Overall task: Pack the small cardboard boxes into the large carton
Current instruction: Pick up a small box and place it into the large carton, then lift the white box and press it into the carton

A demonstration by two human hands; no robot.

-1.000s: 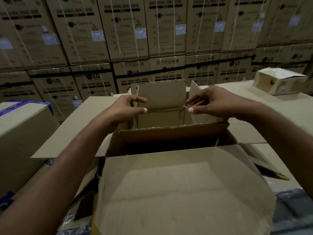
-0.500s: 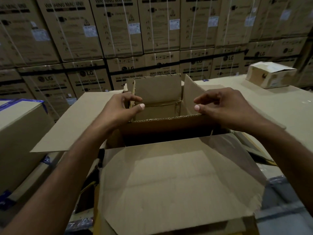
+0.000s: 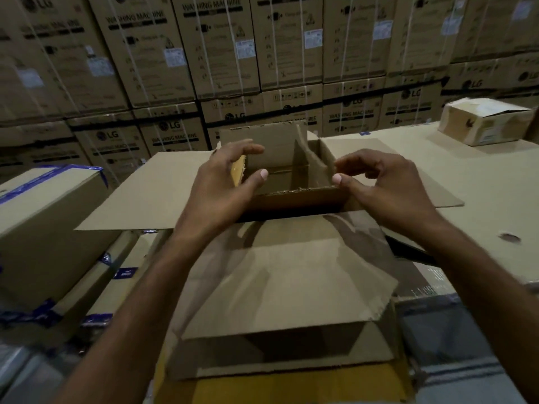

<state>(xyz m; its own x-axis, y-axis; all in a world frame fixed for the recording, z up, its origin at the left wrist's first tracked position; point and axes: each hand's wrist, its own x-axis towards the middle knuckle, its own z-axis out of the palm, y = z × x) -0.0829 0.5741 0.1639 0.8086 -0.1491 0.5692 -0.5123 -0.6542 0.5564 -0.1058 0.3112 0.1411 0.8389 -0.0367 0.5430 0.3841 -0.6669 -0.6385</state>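
Washing-machine boxes [image 3: 221,53] are stacked along the far wall. The large carton [image 3: 277,287] lies near, flaps spread. At its mouth sits the small box [image 3: 271,147], open-topped, left hand [image 3: 218,185] curled round its left wall, right hand [image 3: 388,188] pinching its right corner.

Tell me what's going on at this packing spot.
A person holds a small cardboard box, its flaps up and open, at the mouth of the large carton. The left hand grips its left wall and the right hand pinches its right flap. Whether it already rests inside the carton is unclear. A second small box sits on the table at far right, not yet packed.
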